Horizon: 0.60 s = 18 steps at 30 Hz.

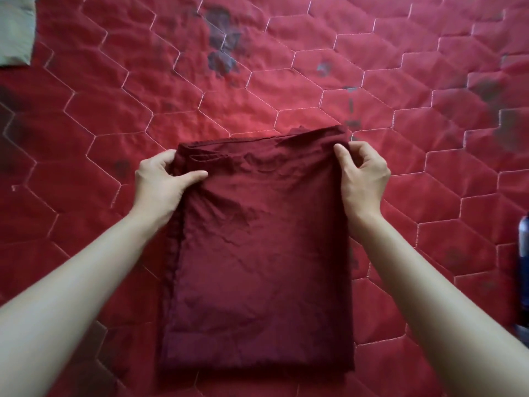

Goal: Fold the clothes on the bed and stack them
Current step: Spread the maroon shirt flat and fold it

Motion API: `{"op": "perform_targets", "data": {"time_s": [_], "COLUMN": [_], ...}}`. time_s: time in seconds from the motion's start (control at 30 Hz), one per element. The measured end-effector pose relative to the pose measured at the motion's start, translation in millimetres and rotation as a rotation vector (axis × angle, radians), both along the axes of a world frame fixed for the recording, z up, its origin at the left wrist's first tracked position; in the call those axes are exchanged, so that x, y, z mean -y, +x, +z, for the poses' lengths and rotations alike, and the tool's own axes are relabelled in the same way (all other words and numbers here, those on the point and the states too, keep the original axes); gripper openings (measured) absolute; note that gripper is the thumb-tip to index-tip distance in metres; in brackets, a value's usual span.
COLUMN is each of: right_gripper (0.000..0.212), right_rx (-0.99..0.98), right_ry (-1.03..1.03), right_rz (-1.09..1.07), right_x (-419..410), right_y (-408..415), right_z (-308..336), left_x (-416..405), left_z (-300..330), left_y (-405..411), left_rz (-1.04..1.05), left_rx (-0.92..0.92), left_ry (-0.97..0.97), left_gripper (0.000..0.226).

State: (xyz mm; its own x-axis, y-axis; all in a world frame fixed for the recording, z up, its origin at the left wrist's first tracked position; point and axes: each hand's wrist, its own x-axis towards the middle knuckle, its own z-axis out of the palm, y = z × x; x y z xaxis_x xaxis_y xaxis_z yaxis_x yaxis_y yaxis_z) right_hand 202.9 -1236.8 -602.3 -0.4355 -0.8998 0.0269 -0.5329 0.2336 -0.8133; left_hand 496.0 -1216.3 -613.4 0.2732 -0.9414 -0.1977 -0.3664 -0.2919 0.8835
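Note:
A dark maroon garment [257, 253] lies folded into a tall rectangle on the red quilted bed [286, 81], in the lower middle of the head view. My left hand [163, 181] grips its far left corner, thumb on top and fingers tucked under the edge. My right hand [363, 173] pinches the far right corner between thumb and curled fingers. Both forearms run along the sides of the cloth.
A pale green cloth [15, 30] lies at the far left corner of the bed. A dark blue object [523, 247] stands at the right edge. The quilt has hexagon stitching and dark worn patches [223, 38].

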Motion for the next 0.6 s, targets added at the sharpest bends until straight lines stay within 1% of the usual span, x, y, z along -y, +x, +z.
{"op": "perform_targets", "data": {"time_s": [0.1, 0.17, 0.23, 0.3, 0.37, 0.43, 0.5, 0.6], "right_gripper": [0.014, 0.02, 0.03, 0.036, 0.038, 0.039, 0.044, 0.051], "right_rx": [0.007, -0.004, -0.069, -0.14, -0.213, -0.298, -0.397, -0.551], "right_ry": [-0.009, 0.071, 0.161, 0.161, 0.084, 0.044, 0.062, 0.104], "right_rz": [-0.011, -0.01, 0.006, 0.025, 0.06, 0.127, 0.208, 0.326], "right_x": [19.8, 34.2, 41.3, 34.5, 9.5, -29.8, -71.6, -116.8], "right_y": [-1.8, -1.6, 1.1, 8.0, 18.7, 30.6, 38.5, 35.6], "right_z": [5.1, 3.1, -1.7, -3.6, -3.8, -9.9, -20.5, -40.7], "left_x": [15.1, 27.6, 32.8, 25.7, 5.2, -25.7, -57.8, -82.8], "left_z": [2.6, -3.0, -9.8, -9.9, -6.5, -9.5, -16.9, -26.1], "left_y": [2.0, 1.1, -1.6, -7.5, -20.8, -35.0, -42.3, -41.4], "left_rz": [0.048, 0.088, 0.11, 0.124, 0.091, -0.005, -0.077, -0.086], "left_rx": [-0.036, 0.033, 0.253, 0.454, 0.55, 0.629, 0.673, 0.64], "left_ry": [-0.044, -0.015, 0.053, 0.045, -0.045, -0.099, -0.069, -0.015], "left_gripper": [0.025, 0.028, 0.039, 0.046, 0.045, 0.042, 0.042, 0.045]}}
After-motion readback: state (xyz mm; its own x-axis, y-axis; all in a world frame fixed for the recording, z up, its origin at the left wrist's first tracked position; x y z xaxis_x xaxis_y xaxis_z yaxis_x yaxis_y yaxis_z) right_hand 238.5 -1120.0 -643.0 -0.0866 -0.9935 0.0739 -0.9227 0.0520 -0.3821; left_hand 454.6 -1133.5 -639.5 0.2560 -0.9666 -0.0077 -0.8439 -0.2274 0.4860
